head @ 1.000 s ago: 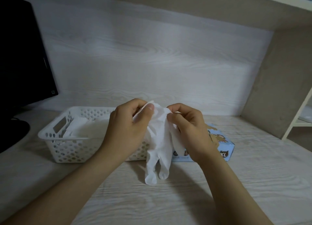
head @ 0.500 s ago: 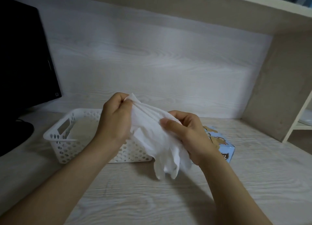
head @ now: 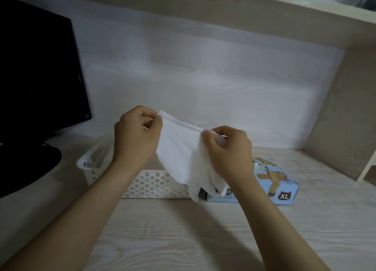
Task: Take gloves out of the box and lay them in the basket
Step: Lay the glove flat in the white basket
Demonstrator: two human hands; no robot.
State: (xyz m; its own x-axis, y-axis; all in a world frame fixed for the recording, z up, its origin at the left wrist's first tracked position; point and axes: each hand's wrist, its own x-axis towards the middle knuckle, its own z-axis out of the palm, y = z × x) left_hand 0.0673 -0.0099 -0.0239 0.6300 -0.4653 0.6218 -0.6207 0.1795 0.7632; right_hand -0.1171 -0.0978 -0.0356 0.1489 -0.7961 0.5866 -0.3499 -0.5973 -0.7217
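Pale wood-grain bench (head: 183, 236) fills the lower view, backed by a whitish panel, with a dark monitor (head: 36, 67) at ten o'clock and a shelf (head: 264, 8) overhead. A second ago the white glove (head: 179, 154) hung bunched between two hands held close together, its finger tips dangling toward the bench. Now the hands have drawn apart and risen. The left hand (head: 136, 136) has swung out toward nine o'clock, over the white perforated basket (head: 154, 186), and the cuff is pulled into a flat, taut edge that slopes down to the right hand (head: 227, 154). Each hand's fingers are curled, and thumb and forefinger pinch a corner of the cuff. The glove body drapes below them, its tips hanging in front of the box (head: 284, 191), which sits touching or just beside the basket at its three o'clock. Judging by this, the glove has been opened out and is ready to be carried across and laid flat in the basket, whose contents are hidden behind the hands. The light blue box shows "XL" in white on a dark cat-head badge (head: 284, 195) and a brown cartoon figure on top. Its smaller print is too blurred to read.
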